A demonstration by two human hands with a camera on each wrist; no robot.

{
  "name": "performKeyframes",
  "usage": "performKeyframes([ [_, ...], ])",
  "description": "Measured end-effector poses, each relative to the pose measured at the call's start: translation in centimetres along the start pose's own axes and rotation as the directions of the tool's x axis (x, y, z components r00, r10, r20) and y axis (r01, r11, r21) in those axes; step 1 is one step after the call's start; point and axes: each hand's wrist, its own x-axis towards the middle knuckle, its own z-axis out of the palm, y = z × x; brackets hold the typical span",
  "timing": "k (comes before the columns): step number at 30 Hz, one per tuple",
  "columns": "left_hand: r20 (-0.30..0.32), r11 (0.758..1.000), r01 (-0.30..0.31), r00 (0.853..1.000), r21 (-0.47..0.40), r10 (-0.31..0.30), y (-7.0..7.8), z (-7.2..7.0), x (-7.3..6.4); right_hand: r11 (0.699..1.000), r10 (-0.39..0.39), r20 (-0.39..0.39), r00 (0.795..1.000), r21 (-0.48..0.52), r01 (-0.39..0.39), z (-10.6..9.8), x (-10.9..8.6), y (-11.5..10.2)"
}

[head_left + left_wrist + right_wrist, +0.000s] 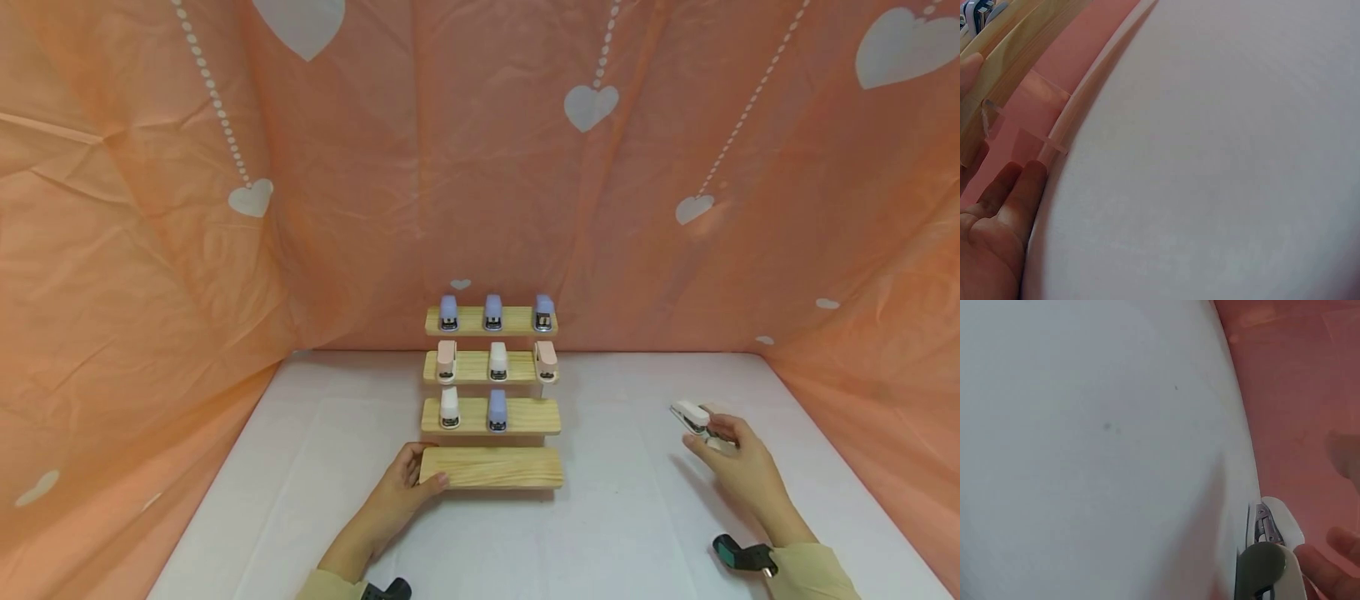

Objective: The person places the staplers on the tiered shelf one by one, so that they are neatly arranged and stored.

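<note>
My left hand (pixel 401 487) holds the left end of the lowest wooden shelf (pixel 491 467) of a stepped display rack, thumb on the front edge. In the left wrist view, its other fingers (pixel 1025 197) lie beside a clear support (pixel 1029 128). At the right, my right hand (pixel 738 462) reaches over small staplers on the table, fingers bent and spread from the thumb. One is a white stapler (pixel 690 415); others are partly hidden by the hand. In the right wrist view a white stapler (pixel 1285 522) stands behind a cream one (pixel 1291 569), near the fingertips.
Three lilac staplers (pixel 492 312) stand on the top shelf. Below are a pink stapler (pixel 446 360), a white one (pixel 498 361) and another pink one (pixel 547 361). The third shelf bears a white stapler (pixel 449 408) and a lilac one (pixel 497 410). An orange curtain (pixel 480 167) surrounds the white table (pixel 615 517).
</note>
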Motion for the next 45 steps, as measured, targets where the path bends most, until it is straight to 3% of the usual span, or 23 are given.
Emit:
performKeyframes([
  [10,0.005,1.000,-0.007,1.000,-0.006,0.007,0.0,0.0,0.0,0.999,0.044,0.081,0.996,-0.031,-0.042,-0.1,-0.1,0.4],
  [18,-0.004,1.000,0.000,1.000,-0.003,-0.001,-0.1,0.1,0.0,0.977,0.068,0.167,0.984,-0.212,-0.032,-1.1,-0.2,-0.1],
  [24,0.000,1.000,-0.006,1.000,-0.004,0.006,0.0,0.1,-0.1,0.965,0.110,0.225,0.968,-0.257,-0.050,-2.3,-0.3,0.4],
  [29,-0.001,1.000,-0.006,1.000,-0.009,0.006,0.0,0.1,-0.1,0.979,0.122,0.281,0.952,-0.189,-0.070,-3.1,-0.6,1.4],
  [36,-0.017,1.000,0.001,1.000,0.001,-0.001,0.1,0.1,-0.1,0.983,0.166,0.369,0.915,0.009,-0.182,-3.7,-1.1,2.7],
  [40,-0.016,1.000,0.009,1.000,-0.001,-0.009,0.2,0.1,-0.1,0.984,0.144,0.344,0.928,0.047,-0.170,-3.5,-1.4,3.0],
  [45,-0.013,1.000,0.006,1.000,0.001,-0.006,0.2,0.1,0.0,0.989,0.144,0.272,0.951,-0.010,-0.147,-3.0,-1.5,2.8],
])
